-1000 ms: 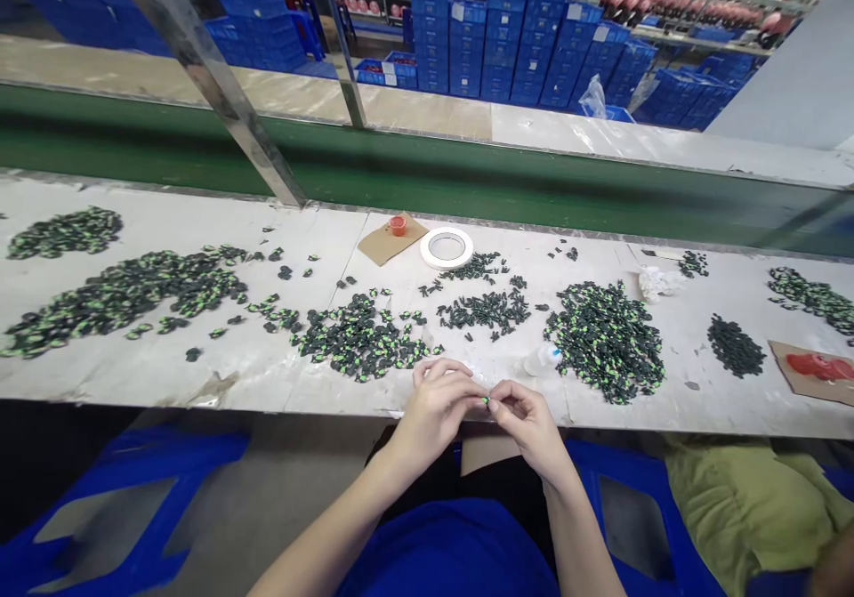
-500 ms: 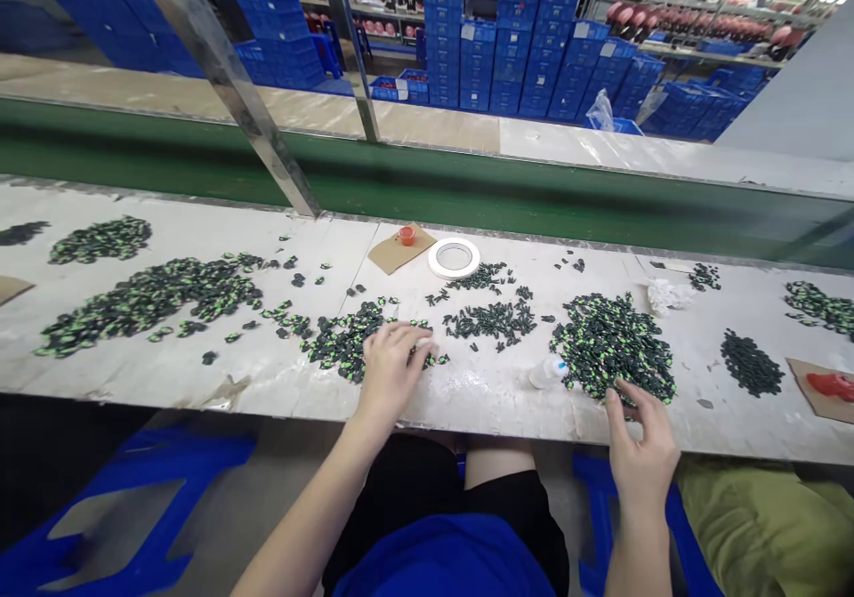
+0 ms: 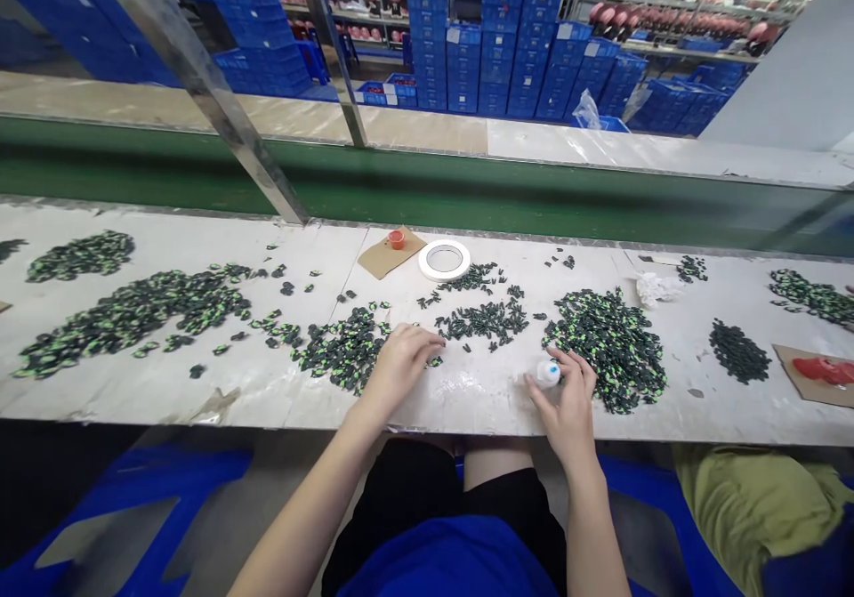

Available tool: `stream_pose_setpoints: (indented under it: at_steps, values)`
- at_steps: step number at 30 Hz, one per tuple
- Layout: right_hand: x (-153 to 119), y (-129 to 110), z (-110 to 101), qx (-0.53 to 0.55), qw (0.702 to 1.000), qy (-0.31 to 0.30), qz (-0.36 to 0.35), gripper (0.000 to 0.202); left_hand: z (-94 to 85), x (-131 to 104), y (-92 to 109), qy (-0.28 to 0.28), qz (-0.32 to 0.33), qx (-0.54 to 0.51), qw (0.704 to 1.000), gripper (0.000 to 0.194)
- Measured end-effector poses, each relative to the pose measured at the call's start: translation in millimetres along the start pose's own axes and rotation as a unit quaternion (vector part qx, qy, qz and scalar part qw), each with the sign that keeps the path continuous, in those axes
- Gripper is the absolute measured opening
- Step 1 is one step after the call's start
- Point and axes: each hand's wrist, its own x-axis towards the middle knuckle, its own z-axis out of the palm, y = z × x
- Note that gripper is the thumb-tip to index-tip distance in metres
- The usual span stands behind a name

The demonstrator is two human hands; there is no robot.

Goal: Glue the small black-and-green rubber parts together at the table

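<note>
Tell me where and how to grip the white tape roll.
Probably best by its near-left band: pinch the white tape roll from above, between open middle and outer edge. It lies flat, and small dark parts crowd its right side.

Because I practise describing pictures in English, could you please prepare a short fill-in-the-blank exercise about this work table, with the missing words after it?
1. The right-hand grip is at a white bottle with a ____ tip.
2. In the picture, the white tape roll lies to the ____ of the cardboard piece bearing a small red tub.
3. The long panel just behind the table is coloured ____.

Missing words: blue; right; green.
</note>
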Motion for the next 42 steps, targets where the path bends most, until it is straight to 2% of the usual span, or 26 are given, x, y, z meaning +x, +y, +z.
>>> stream_pose_setpoints:
  at_steps: [3,5,10,14,17,20,23,32,42]
  values:
    - [-3.2,-11.1,-4.3,0.101,0.991,-0.029,0.086,0.03,13.3,-14.3,15.4,-0.048,0.013,-0.057,0.997,0.02]
    - [-6.9,-17.8,-4.3,0.145,0.98,-0.027,0.132,0.033,23.3,-23.6,21.8,-0.056,0.016,-0.063,0.996,0.019]
    - [-13.3,-22.8,9.4,0.246,0.955,0.039,0.164,0.034,35.5,-37.8,23.1,0.013,0.014,-0.03,0.999,0.016]
    - [-13.3,-22.2,23.5,0.314,0.919,0.079,0.226,0.035,35.8,-40.2,19.8,0.022,0.019,-0.057,0.998,0.018]
    - [-9.5,-27.7,28.5,0.287,0.925,0.051,0.242,0.037,38.1,-40.2,18.7,0.024,0.005,-0.077,0.997,0.018]
    - [-4.4,-34.2,29.8,0.231,0.948,0.031,0.216,0.038,42.4,-40.9,17.3,0.037,-0.023,-0.085,0.995,0.018]
    - [-1.1,-36.0,30.7,0.209,0.956,0.006,0.204,0.038,46.6,-42.3,14.7,0.054,-0.042,-0.071,0.995,0.016]
    - [-1.3,-36.2,34.0,0.177,0.961,-0.01,0.21,0.041,51.3,-43.7,10.7,0.087,-0.021,-0.049,0.995,0.012]
    - [-1.0,-37.8,34.8,0.156,0.967,-0.016,0.201,0.041,50.5,-43.6,10.8,0.09,-0.008,-0.039,0.995,0.01]
